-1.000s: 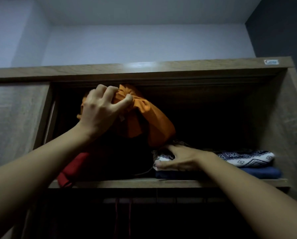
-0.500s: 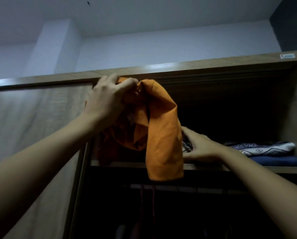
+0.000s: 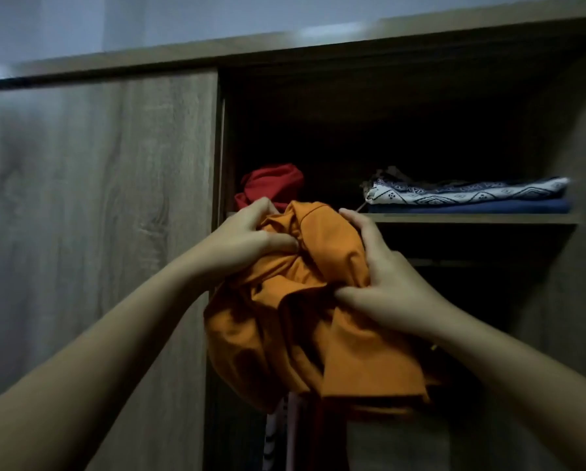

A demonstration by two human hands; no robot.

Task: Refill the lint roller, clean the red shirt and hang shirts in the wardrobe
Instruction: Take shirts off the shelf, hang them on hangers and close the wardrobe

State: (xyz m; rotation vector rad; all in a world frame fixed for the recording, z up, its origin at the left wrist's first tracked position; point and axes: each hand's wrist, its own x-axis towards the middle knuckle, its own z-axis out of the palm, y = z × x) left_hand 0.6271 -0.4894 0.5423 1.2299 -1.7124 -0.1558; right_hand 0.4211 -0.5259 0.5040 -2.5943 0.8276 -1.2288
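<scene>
I hold a crumpled orange shirt (image 3: 318, 321) in front of the open wooden wardrobe (image 3: 98, 215). My left hand (image 3: 244, 239) grips its upper left folds, and my right hand (image 3: 383, 277) grips its right side. The cloth hangs below both hands, clear of the shelf. A bunched red shirt (image 3: 271, 185) lies on the upper shelf (image 3: 471, 218) at its left end, just behind my left hand.
Folded clothes sit on the shelf's right: a white-and-navy patterned cloth (image 3: 465, 192) on a blue one (image 3: 471, 207). A closed sliding door covers the wardrobe's left half. Hanging garments (image 3: 285, 433) show dimly below the shelf.
The orange shirt has come off the shelf and down in front of the wardrobe. My right hand left the folded stack and took hold of the shirt. The red shirt is now uncovered.
</scene>
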